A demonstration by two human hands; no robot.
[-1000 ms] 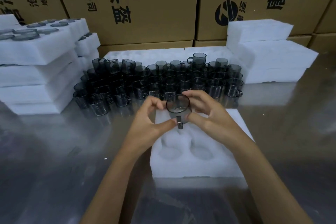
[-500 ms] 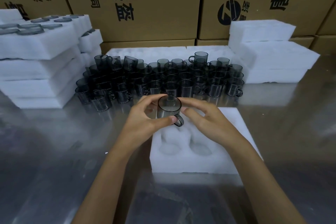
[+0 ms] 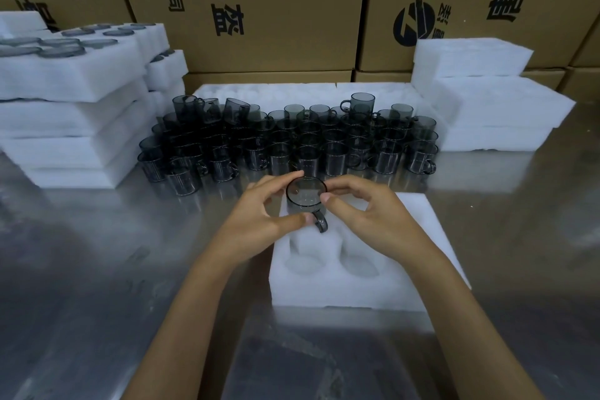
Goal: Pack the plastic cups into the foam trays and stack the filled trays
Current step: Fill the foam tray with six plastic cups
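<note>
Left hand (image 3: pixel 259 221) and right hand (image 3: pixel 367 221) apparently pinching, fingers curled.

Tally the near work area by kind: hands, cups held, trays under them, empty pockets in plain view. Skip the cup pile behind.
Hands: 2 (left hand, right hand)
Held cup: 1
Tray: 1
Empty pockets in plain view: 2
Total: 6

Brown cardboard cartons (image 3: pixel 276 6) are standing stacked side by side across the whole back of the view, forming a wall, their faces carrying bold black Chinese print and a round black logo (image 3: pixel 414 21). In front of them a brushed metal tabletop (image 3: pixel 97 269) is stretching toward the camera, catching soft, dull reflections from overhead light and mirroring pale shapes along its far side.
</note>
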